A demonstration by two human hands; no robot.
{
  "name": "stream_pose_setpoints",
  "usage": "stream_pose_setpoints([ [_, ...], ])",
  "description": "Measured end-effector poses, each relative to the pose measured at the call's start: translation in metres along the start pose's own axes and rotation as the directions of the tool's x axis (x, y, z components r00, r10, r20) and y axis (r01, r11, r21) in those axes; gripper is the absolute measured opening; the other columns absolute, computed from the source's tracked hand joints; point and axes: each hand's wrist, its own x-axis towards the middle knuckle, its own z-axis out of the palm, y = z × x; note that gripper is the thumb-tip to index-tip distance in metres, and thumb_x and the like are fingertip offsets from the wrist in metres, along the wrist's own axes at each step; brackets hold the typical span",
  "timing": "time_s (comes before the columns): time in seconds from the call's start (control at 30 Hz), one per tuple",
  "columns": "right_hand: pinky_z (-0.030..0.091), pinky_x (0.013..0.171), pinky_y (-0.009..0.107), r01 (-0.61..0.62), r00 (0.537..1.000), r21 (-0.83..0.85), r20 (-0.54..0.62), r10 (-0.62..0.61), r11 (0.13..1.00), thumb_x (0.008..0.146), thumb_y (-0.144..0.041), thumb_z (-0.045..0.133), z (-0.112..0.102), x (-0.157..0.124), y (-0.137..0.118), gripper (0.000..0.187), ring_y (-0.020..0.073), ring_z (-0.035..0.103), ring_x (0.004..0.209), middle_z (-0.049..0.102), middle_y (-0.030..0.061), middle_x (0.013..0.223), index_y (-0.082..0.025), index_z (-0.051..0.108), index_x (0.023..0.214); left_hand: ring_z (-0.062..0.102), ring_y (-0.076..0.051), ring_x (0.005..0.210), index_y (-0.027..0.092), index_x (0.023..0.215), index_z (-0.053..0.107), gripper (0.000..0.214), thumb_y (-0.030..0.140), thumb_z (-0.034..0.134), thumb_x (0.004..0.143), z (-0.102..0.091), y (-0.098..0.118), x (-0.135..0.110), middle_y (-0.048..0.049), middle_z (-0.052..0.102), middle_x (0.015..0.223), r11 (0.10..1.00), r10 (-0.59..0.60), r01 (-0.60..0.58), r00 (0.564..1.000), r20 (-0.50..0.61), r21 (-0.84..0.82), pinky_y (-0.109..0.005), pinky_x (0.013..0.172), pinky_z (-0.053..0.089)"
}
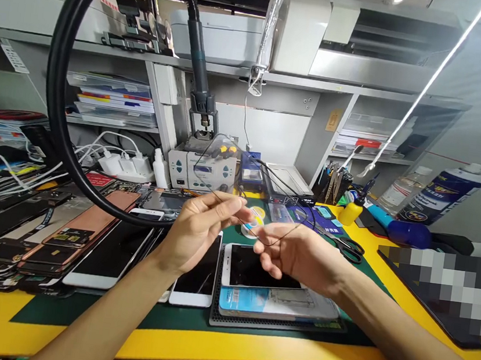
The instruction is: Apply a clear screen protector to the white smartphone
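A thin dark wire [281, 240] is strung between my two hands, above the phones on the bench. My left hand [202, 225] pinches it between thumb and fingertips. Curled fingers of my right hand [295, 254] hold the wire a little lower and to the right, where it makes a loop over the hand. Beneath the right hand lies a white-framed phone [238, 267], face up on a blue-and-white package [278, 304]. Another white phone [195, 282] lies below my left hand. Behind the fingers a small round yellow-and-white spool [258, 212] partly shows.
A black flexible hose [55, 64] arches over the left side. A soldering station [202, 166] stands at the back. Phone parts [72, 229] crowd the left. Scissors [350, 250], a yellow bottle [350, 212] and a blue spray can [443, 193] are on the right.
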Motion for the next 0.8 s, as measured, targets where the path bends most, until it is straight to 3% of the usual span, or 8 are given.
stream_pose_setpoints([
  [0.07, 0.052, 0.056, 0.025, 0.227, 0.965, -0.160, -0.093, -0.244, 0.961, 0.084, -0.042, 0.077, -0.001, 0.002, -0.001, 0.032, 0.0178, 0.069, 0.069, 0.073, 0.0100, 0.080, -0.010, 0.077, 0.087, 0.074, -0.015, 0.078, 0.016, 0.085, 0.081, 0.015, 0.031, 0.084, 0.083, -0.001, 0.001, 0.003, -0.0049, 0.080, 0.082, 1.000, 0.001, -0.001, 0.997, -0.084, 0.003, -0.026, 0.080, 0.059],
  [0.13, 0.052, 0.058, 0.027, 0.405, 0.884, -0.239, -0.145, -0.445, 0.883, 0.083, -0.056, 0.075, -0.003, 0.003, -0.004, 0.046, 0.0198, 0.069, 0.073, 0.074, 0.0114, 0.082, -0.011, 0.079, 0.086, 0.073, -0.015, 0.073, 0.015, 0.084, 0.081, 0.018, 0.032, 0.086, 0.081, -0.003, 0.002, 0.006, -0.0050, 0.080, 0.081, 1.000, -0.007, 0.010, 0.988, -0.154, 0.020, -0.025, 0.073, 0.060],
  [0.23, 0.051, 0.057, 0.027, 0.514, 0.785, -0.340, -0.184, -0.592, 0.788, 0.081, -0.056, 0.079, -0.006, 0.003, -0.009, 0.044, 0.0194, 0.068, 0.072, 0.075, 0.0106, 0.083, -0.012, 0.081, 0.090, 0.073, -0.016, 0.070, 0.014, 0.086, 0.081, 0.022, 0.034, 0.088, 0.078, -0.005, 0.002, 0.009, -0.0063, 0.080, 0.084, 0.997, -0.026, 0.039, 0.979, -0.203, 0.060, -0.025, 0.069, 0.061],
  [0.33, 0.049, 0.056, 0.025, 0.530, 0.729, -0.458, -0.184, -0.659, 0.714, 0.082, -0.044, 0.083, -0.008, 0.001, -0.009, 0.030, 0.0160, 0.066, 0.067, 0.074, 0.0068, 0.077, -0.015, 0.080, 0.089, 0.072, -0.014, 0.067, 0.014, 0.086, 0.081, 0.022, 0.034, 0.087, 0.080, -0.006, 0.000, 0.009, -0.0063, 0.081, 0.086, 0.995, -0.030, 0.047, 0.982, -0.189, 0.083, -0.024, 0.066, 0.061],
  [0.5, 0.049, 0.054, 0.025, 0.535, 0.736, -0.479, -0.141, -0.662, 0.697, 0.084, -0.038, 0.083, -0.009, -0.002, -0.009, 0.022, 0.0132, 0.064, 0.062, 0.074, 0.0057, 0.079, -0.017, 0.080, 0.086, 0.073, -0.016, 0.069, 0.014, 0.086, 0.081, 0.017, 0.031, 0.084, 0.081, -0.008, 0.001, 0.008, -0.0062, 0.080, 0.085, 0.996, -0.040, 0.049, 0.990, -0.137, 0.068, -0.026, 0.065, 0.062],
  [0.67, 0.049, 0.052, 0.026, 0.523, 0.768, -0.406, -0.155, -0.621, 0.749, 0.076, -0.037, 0.090, -0.005, -0.008, -0.018, 0.022, 0.0153, 0.066, 0.066, 0.072, 0.0053, 0.078, -0.018, 0.079, 0.078, 0.074, -0.020, 0.076, 0.014, 0.090, 0.082, 0.014, 0.026, 0.081, 0.081, -0.012, 0.003, 0.009, -0.0081, 0.081, 0.091, 0.995, -0.080, 0.083, 0.995, -0.051, 0.053, -0.029, 0.066, 0.063],
  [0.8, 0.047, 0.051, 0.025, 0.517, 0.776, -0.392, -0.160, -0.610, 0.761, 0.072, -0.036, 0.092, -0.001, -0.013, -0.025, 0.023, 0.0145, 0.064, 0.065, 0.071, 0.0051, 0.076, -0.018, 0.078, 0.073, 0.073, -0.017, 0.072, 0.015, 0.085, 0.080, 0.011, 0.025, 0.082, 0.080, -0.014, 0.003, 0.011, -0.0058, 0.079, 0.084, 0.996, -0.070, 0.075, 0.994, -0.089, 0.044, -0.027, 0.065, 0.062],
])
